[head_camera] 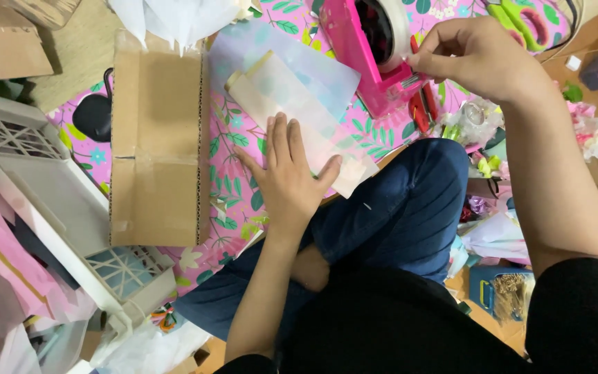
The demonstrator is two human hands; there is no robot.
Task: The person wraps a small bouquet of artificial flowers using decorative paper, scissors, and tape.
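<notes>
While the person sits cross-legged in dark blue trousers, seen from above, the left hand [287, 180] lies flat, palm down, on a folded sheet of translucent paper [292, 111]. Its grip is spread — four fingers stretched out side by side, the thumb angled off to the right — and it closes around nothing; it only presses the paper down onto the pink floral mat [233, 187] beneath. That paper runs diagonally from near the top centre toward the person's raised knee [417, 187], with a cream-coloured layer showing along its upper left edge.

Reaching up and to the right, the right hand [475, 55] is at the front of a bright pink tape dispenser [372, 55]. Its grip is pressed together: thumb and forefinger pinch at the dispenser's cutting edge, with the other fingers curled behind. Whether a strip of tape sits between the fingertips is too small to tell. Red-handled scissors [423, 104] lie just beside the dispenser, under that hand.

Left of the paper, a flattened cardboard piece [157, 138] rests on the mat, its flaps taped at the middle. Farther left stands a white plastic basket [43, 187] with lattice sides, and pink tissue sheets [1, 256] are piled at the left edge. Crumpled ribbons and wrapping scraps [486, 138] crowd the right side — well apart from the left hand.
</notes>
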